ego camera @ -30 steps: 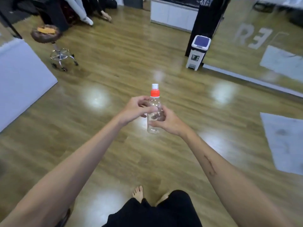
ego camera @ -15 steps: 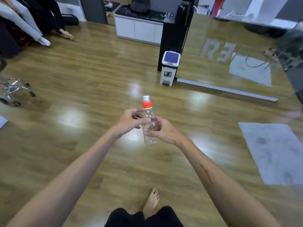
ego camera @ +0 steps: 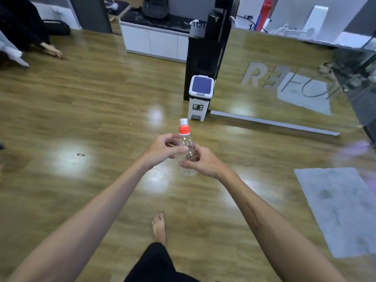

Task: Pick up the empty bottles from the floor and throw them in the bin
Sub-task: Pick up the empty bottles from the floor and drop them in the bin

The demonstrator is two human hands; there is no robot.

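Both hands grip one bottle: left hand (ego camera: 162, 149) has thumb and fingers curled round the upper body just under the neck; right hand (ego camera: 203, 162) wraps the lower body from the right. The bottle (ego camera: 186, 151) is clear, appears empty, and is held upright in the air in front of the person, long axis near vertical, orange collar and pale cap pointing up and slightly far. Change over the last second: the grip is the same, but the pedal bin (ego camera: 200, 97) now sits larger and nearer centre, directly beyond the cap, lid closed. Judgement: the carry toward the bin is under way; the lid must open before the drop. One bare foot (ego camera: 159, 227) leads on the wooden floor (ego camera: 91, 110); grey mat (ego camera: 335, 208) at right.
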